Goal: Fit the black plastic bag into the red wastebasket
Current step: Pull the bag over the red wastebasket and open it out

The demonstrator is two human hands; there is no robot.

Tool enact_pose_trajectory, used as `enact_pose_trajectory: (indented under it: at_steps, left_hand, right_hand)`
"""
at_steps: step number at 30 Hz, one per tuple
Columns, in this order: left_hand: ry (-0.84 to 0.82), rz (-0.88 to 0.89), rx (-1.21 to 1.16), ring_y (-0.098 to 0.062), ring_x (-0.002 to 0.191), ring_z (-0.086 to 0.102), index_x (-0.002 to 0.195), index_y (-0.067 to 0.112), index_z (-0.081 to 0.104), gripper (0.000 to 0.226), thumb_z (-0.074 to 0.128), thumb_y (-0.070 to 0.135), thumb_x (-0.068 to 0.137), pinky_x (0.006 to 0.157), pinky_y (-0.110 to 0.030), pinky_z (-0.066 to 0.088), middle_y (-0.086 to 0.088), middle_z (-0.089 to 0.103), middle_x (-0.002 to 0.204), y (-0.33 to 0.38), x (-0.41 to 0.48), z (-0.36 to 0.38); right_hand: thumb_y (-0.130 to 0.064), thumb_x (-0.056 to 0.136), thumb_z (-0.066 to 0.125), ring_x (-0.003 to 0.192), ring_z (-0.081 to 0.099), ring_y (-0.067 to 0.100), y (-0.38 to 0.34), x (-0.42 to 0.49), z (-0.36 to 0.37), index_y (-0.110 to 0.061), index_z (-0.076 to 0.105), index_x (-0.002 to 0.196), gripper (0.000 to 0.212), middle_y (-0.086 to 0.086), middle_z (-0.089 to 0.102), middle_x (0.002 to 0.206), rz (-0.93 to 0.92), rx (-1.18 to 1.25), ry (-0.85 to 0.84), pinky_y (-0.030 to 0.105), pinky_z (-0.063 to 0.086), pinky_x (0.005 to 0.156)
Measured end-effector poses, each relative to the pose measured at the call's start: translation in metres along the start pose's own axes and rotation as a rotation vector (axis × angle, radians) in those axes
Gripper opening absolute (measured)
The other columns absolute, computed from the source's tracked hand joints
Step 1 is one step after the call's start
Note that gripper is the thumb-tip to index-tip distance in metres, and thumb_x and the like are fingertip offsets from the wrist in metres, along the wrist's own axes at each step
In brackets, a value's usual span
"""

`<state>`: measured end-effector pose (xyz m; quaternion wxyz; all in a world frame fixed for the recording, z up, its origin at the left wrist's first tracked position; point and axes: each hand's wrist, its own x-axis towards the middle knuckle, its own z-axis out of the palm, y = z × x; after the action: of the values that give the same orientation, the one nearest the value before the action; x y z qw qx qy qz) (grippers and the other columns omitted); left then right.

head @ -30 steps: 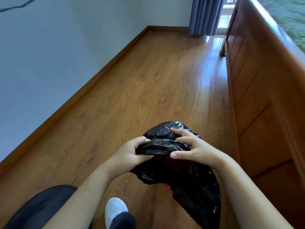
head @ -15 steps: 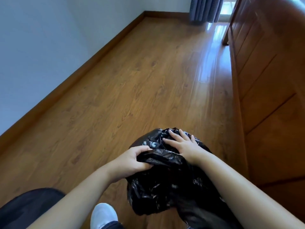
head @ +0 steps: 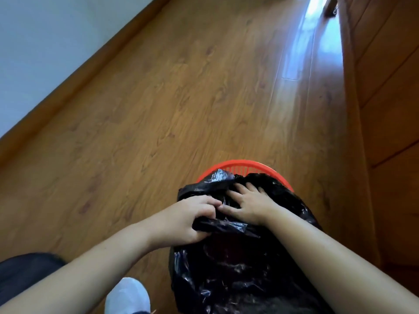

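Since a second ago the red mesh basket (head: 247, 166) has come into view at lower centre, its rim just beyond your hands; your left hand (head: 188, 219) grips a fold of the glossy, crinkled bag (head: 226, 273) draped over it; your right hand (head: 249, 205), nearer the rim, presses flat, fingers spread.

A home room: wooden floor (head: 181, 98), baseboard (head: 74, 87), wood-panelled furniture (head: 390, 87).

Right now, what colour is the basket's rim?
Red-orange, seen in the head view: the wastebasket rim shows beyond the black bag.
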<state>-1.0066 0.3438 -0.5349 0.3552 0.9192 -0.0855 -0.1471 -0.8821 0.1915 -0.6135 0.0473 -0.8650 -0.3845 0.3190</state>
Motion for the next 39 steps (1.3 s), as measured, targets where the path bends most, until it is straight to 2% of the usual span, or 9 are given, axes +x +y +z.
enact_pose_trajectory:
  at_steps: [4,8,14,18,21,28,32,35,39]
  left_hand:
    - [-0.137,0.018,0.227,-0.022,0.136,0.025,0.09,0.007,0.057,0.012,0.058,0.01,0.078,0.105,-0.042,0.027,-0.005,0.042,0.141,-0.008,0.007,0.008]
    - [-0.08,0.02,0.275,-0.024,0.135,0.027,0.092,0.007,0.058,0.015,0.06,0.012,0.077,0.104,-0.045,0.028,-0.009,0.046,0.138,-0.011,0.014,0.009]
    - [0.065,0.117,0.324,-0.034,0.126,0.043,0.085,0.008,0.058,0.017,0.065,0.012,0.07,0.098,-0.047,0.034,-0.015,0.059,0.124,-0.013,0.009,0.02]
    - [0.144,0.065,0.157,-0.024,0.127,0.042,0.089,0.01,0.058,0.02,0.068,0.01,0.071,0.102,-0.044,0.035,-0.008,0.061,0.12,-0.017,0.002,0.027]
    - [0.194,0.048,0.109,-0.018,0.13,0.036,0.097,0.015,0.059,0.024,0.066,0.016,0.075,0.105,-0.043,0.03,-0.003,0.059,0.124,-0.021,-0.002,0.031]
    - [0.168,0.025,0.068,-0.009,0.134,0.025,0.099,0.022,0.063,0.024,0.054,0.034,0.08,0.109,-0.04,0.012,0.003,0.052,0.131,-0.02,-0.015,0.039]
    - [0.139,0.032,0.218,-0.028,0.133,0.03,0.094,0.013,0.066,0.022,0.052,0.018,0.077,0.105,-0.053,0.014,-0.01,0.055,0.128,-0.02,-0.013,0.038]
    - [0.15,0.008,0.247,-0.034,0.13,0.036,0.092,0.008,0.065,0.02,0.053,0.013,0.077,0.106,-0.053,0.021,-0.016,0.057,0.125,-0.02,-0.005,0.038]
    - [0.253,-0.019,0.243,-0.039,0.122,0.045,0.084,0.001,0.067,0.015,0.059,0.01,0.076,0.101,-0.054,0.034,-0.021,0.062,0.114,-0.021,0.01,0.038]
  right_hand:
    - [-0.069,0.081,0.024,0.136,0.01,0.028,0.005,0.015,0.008,-0.029,0.029,0.137,0.07,0.001,0.018,0.151,0.026,0.024,-0.018,0.054,0.006,0.109]
    - [-0.072,0.078,0.029,0.138,0.004,0.03,0.01,0.02,0.014,-0.029,0.022,0.14,0.076,0.001,0.015,0.152,0.031,-0.032,-0.049,0.055,0.002,0.108]
    - [-0.072,0.077,0.032,0.126,0.023,0.03,0.005,0.021,0.014,-0.021,0.037,0.131,0.074,0.008,0.031,0.141,-0.005,-0.236,0.032,0.047,0.029,0.097]
    - [-0.071,0.078,0.036,0.123,0.027,0.028,0.0,0.028,0.012,-0.021,0.041,0.127,0.071,0.008,0.033,0.138,-0.014,-0.267,0.028,0.044,0.036,0.09]
    - [-0.069,0.079,0.035,0.129,0.02,0.029,-0.001,0.033,0.021,-0.024,0.036,0.133,0.071,0.006,0.025,0.145,0.024,-0.255,-0.098,0.049,0.032,0.096]
    - [-0.072,0.078,0.031,0.134,0.014,0.03,0.001,0.031,0.046,-0.025,0.028,0.138,0.076,0.005,0.024,0.147,0.182,-0.136,-0.295,0.054,0.02,0.104]
    - [-0.068,0.079,0.035,0.133,0.019,0.03,-0.004,0.017,0.018,-0.024,0.035,0.135,0.071,0.004,0.031,0.144,0.147,-0.062,-0.238,0.053,0.021,0.105]
    - [-0.065,0.08,0.041,0.132,0.022,0.025,-0.007,-0.01,-0.008,-0.027,0.041,0.131,0.064,0.0,0.033,0.145,0.024,0.003,-0.089,0.05,0.022,0.107]
    - [-0.074,0.065,0.041,0.127,0.033,0.006,-0.003,-0.051,-0.044,-0.032,0.049,0.124,0.072,-0.011,0.044,0.136,-0.094,0.432,0.02,0.027,0.026,0.105]
